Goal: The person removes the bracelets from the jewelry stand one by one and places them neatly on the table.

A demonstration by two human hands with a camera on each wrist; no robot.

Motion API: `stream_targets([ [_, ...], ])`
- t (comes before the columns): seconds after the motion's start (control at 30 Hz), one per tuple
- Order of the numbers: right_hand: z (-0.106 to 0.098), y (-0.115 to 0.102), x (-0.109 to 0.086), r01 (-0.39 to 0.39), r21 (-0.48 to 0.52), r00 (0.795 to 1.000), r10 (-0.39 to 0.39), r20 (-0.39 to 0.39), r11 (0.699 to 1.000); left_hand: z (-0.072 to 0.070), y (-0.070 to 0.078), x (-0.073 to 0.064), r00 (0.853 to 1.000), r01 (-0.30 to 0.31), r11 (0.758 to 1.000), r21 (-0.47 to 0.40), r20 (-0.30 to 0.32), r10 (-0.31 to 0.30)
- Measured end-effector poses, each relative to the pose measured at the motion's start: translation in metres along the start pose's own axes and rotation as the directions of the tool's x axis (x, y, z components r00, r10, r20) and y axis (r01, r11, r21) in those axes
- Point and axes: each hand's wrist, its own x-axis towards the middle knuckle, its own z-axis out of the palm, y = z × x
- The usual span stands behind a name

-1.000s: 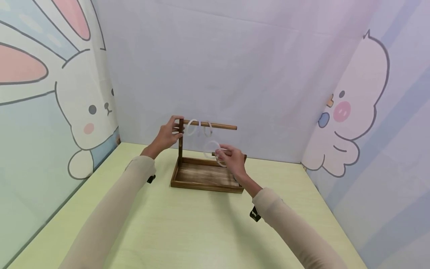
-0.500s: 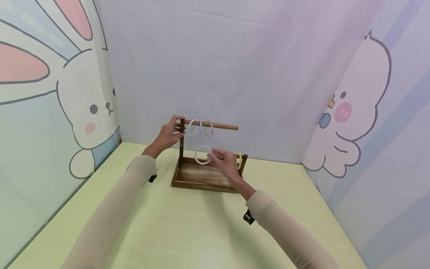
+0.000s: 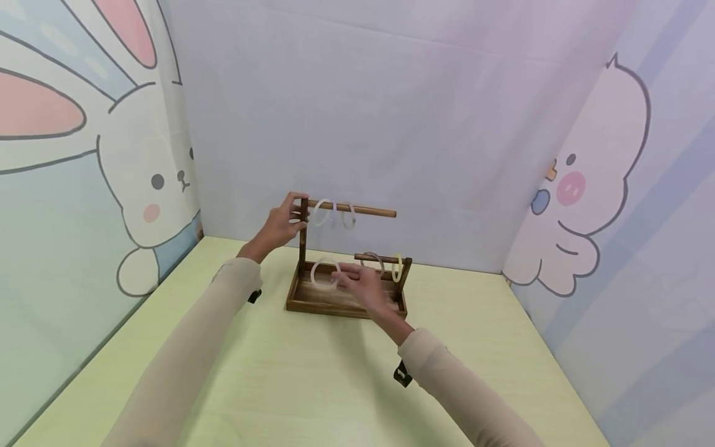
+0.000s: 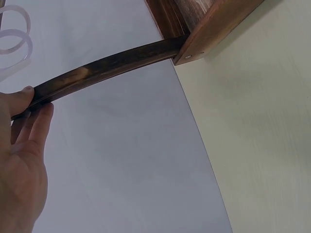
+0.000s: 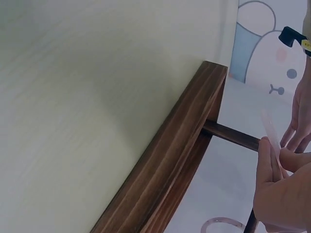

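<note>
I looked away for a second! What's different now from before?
The right hand carried a pinched pale ring left and down, uncovering the yellow ring. The left hand still holds the upright post; three rings still hang on the upper bar.

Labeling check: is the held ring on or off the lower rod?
Off: the ring, in the right hand, shows wholly left of the lower rod in the head view.

On the table (image 3: 313, 372) stands the tray (image 3: 329, 309). Your left hand (image 3: 282, 223) is at the top of its left post (image 3: 303, 245). From there the upper bar (image 3: 374, 212) goes right, through three rings (image 3: 316, 214). The lower bar (image 3: 385, 259), at the right end, bears two rings (image 3: 400, 268). Left of them, your right hand (image 3: 362, 284) holds another ring (image 3: 312, 274).
</note>
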Motion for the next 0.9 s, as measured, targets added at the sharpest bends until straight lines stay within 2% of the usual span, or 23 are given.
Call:
stream_targets([
  [0.33,0.027,0.02,-0.014,0.054,0.016,0.997,-0.055,0.06,0.998,-0.001,-0.002,0.001,1.0,-0.007,1.0,-0.005,0.006,0.007],
  [0.6,0.046,0.034,-0.025,-0.019,0.057,0.997,0.014,0.073,0.998,-0.002,-0.002,0.0,1.0,0.002,1.0,-0.01,0.007,-0.002],
  [0.9,0.056,0.049,-0.03,-0.037,0.07,0.994,0.029,0.11,0.997,-0.001,-0.002,0.001,1.0,0.015,1.0,-0.019,0.017,-0.015],
])
